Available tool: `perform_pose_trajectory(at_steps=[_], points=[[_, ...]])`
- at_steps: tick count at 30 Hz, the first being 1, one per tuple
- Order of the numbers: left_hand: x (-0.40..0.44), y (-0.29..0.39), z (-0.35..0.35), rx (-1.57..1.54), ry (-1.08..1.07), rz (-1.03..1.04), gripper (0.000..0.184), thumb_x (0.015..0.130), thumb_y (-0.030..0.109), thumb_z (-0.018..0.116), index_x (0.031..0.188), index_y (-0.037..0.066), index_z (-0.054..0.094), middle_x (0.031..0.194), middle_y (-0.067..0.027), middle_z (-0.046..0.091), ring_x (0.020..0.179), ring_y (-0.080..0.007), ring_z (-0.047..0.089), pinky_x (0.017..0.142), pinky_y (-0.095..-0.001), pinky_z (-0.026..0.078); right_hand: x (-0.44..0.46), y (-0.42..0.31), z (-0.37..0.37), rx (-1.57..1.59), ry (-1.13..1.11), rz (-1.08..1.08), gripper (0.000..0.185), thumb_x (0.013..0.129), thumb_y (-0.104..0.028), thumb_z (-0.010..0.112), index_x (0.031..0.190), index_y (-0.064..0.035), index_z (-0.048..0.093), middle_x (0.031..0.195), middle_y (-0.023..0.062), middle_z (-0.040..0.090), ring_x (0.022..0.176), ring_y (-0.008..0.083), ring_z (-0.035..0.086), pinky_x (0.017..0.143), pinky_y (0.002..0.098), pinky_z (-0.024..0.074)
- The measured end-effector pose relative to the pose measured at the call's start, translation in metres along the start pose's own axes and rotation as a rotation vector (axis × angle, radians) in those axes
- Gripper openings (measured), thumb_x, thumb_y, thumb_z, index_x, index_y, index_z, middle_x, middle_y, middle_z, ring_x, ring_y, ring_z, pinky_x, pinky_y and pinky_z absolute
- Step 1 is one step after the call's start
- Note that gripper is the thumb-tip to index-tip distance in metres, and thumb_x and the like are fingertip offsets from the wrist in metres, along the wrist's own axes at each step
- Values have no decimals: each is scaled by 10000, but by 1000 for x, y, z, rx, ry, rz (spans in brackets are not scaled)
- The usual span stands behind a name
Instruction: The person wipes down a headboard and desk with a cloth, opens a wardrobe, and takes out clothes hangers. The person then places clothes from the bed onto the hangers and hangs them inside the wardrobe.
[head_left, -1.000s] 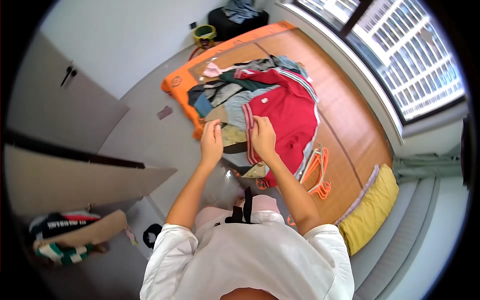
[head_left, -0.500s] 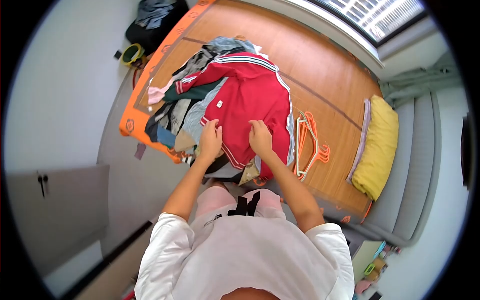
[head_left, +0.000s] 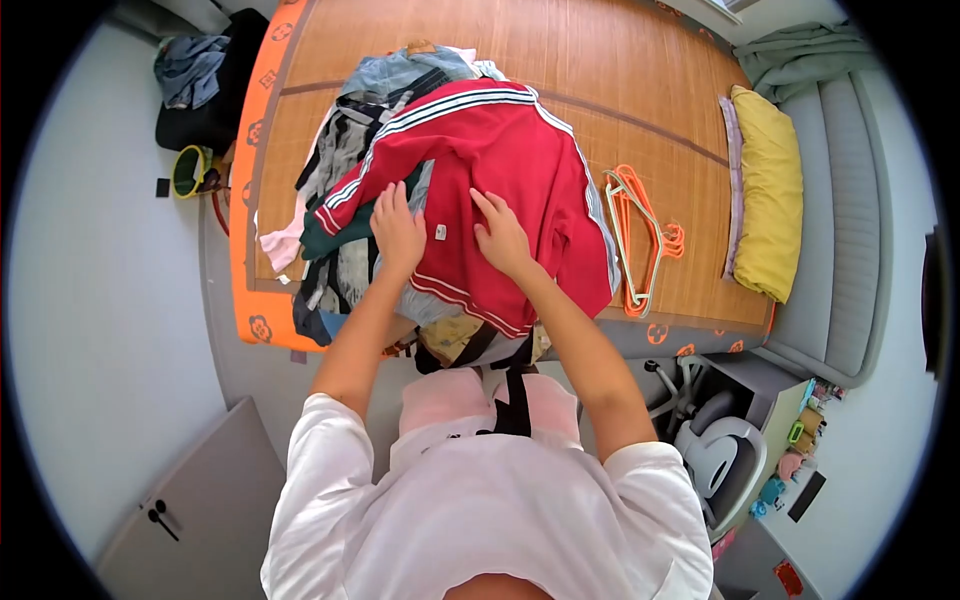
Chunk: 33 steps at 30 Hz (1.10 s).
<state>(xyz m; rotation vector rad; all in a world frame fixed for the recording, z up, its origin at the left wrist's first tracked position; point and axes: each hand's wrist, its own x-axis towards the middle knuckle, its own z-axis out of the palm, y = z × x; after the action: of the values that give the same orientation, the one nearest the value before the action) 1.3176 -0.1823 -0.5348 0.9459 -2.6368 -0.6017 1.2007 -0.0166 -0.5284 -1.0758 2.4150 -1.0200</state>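
A red track jacket (head_left: 510, 190) with white-striped sleeves is spread over a heap of clothes on the bed. Its left-hand sleeve (head_left: 375, 165) bends down toward a dark green garment (head_left: 335, 232). My left hand (head_left: 398, 230) is at the jacket's left side, by that sleeve, with fingers stretched out and nothing in them. Over the front of the jacket, my right hand (head_left: 502, 237) has its fingers apart and is empty. Whether either hand presses on the cloth is hard to see. Between them a small white label (head_left: 440, 232) shows on the red fabric.
Orange and white hangers (head_left: 637, 245) lie right of the jacket on the bed mat (head_left: 670, 110). A yellow folded quilt (head_left: 768, 190) sits at the bed's right end. Below right stands an office chair (head_left: 715, 460); a yellow-green bucket (head_left: 190, 172) is at the left.
The view has turned, bringing the chair into sight. Both hands have moved up from the jacket's hem area, the left toward the sleeve and the right over the front, with fingers more extended.
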Motion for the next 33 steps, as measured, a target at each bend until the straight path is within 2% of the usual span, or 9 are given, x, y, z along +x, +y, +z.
perform_pose_trajectory(at_steps=[5, 8, 11, 14, 19, 22, 26, 32, 33], points=[[52, -22, 13, 152, 28, -34, 744, 833, 144, 694, 1472, 14, 336, 1500, -191, 389, 1355, -365, 387, 1096, -489, 317, 11, 18, 22, 144, -264, 211, 685, 874, -144, 623, 1503, -204, 358, 1583, 134, 290, 1323, 429, 435, 1085, 461, 397], [78, -27, 22, 194, 121, -31, 708, 837, 170, 707, 1445, 23, 375, 1403, -186, 480, 1279, -358, 460, 1057, -480, 352, 10, 32, 24, 178, -228, 141, 644, 877, -136, 618, 1481, -142, 395, 1564, 147, 326, 1319, 398, 455, 1086, 441, 399], [93, -37, 23, 183, -5, -160, 237, 869, 194, 673, 1076, 82, 645, 1060, -125, 602, 1022, -325, 566, 904, -468, 416, 11, 32, 16, 325, -228, 219, 590, 881, -128, 613, 1443, -73, 440, 1542, 164, 363, 1313, 358, 479, 1065, 412, 424], [89, -33, 21, 119, -24, -93, 115, 893, 202, 642, 958, 117, 684, 1109, -129, 594, 1067, -334, 553, 874, -473, 424, 14, 30, 16, 394, -204, 287, 542, 883, -121, 609, 1403, -39, 482, 1503, 179, 417, 1309, 336, 492, 1046, 388, 445], [72, -13, 23, 83, 23, -23, 374, 882, 124, 630, 1254, 141, 589, 1503, -182, 391, 1387, -359, 362, 1099, -525, 303, 24, 24, 11, 350, -191, 290, 482, 888, -140, 606, 1349, -22, 524, 1401, 190, 514, 1245, 340, 540, 1005, 386, 472], [77, -12, 27, 223, -81, -1, 473, 866, 120, 650, 1329, 115, 554, 1549, -139, 336, 1409, -367, 335, 1131, -539, 262, 24, 32, 6, 312, -193, 238, 445, 890, -157, 607, 1305, -6, 554, 1329, 199, 565, 1183, 333, 581, 977, 391, 485], [75, -3, 34, 152, -37, 123, 487, 856, 115, 657, 1300, -32, 522, 1437, -125, 487, 1409, -298, 361, 1145, -561, 226, 13, 39, -4, 341, -199, 294, 404, 893, -163, 606, 1261, 2, 586, 1246, 204, 621, 1103, 317, 632, 953, 387, 492], [55, 27, 39, 51, -48, 196, 465, 823, 126, 717, 1261, 78, 567, 1242, -158, 583, 1230, -350, 525, 1037, -480, 407, 6, 62, -27, 375, -93, 278, 349, 910, -159, 591, 1217, 6, 616, 1157, 195, 673, 1073, 301, 652, 923, 382, 507], [52, 40, 36, -58, -51, 49, 464, 820, 133, 726, 1253, 73, 568, 1214, -173, 587, 1183, -372, 545, 989, -471, 442, 8, 66, -32, 377, -91, 276, 349, 910, -159, 591, 1217, 6, 616, 1157, 195, 673, 1073, 301, 652, 923, 382, 507]])
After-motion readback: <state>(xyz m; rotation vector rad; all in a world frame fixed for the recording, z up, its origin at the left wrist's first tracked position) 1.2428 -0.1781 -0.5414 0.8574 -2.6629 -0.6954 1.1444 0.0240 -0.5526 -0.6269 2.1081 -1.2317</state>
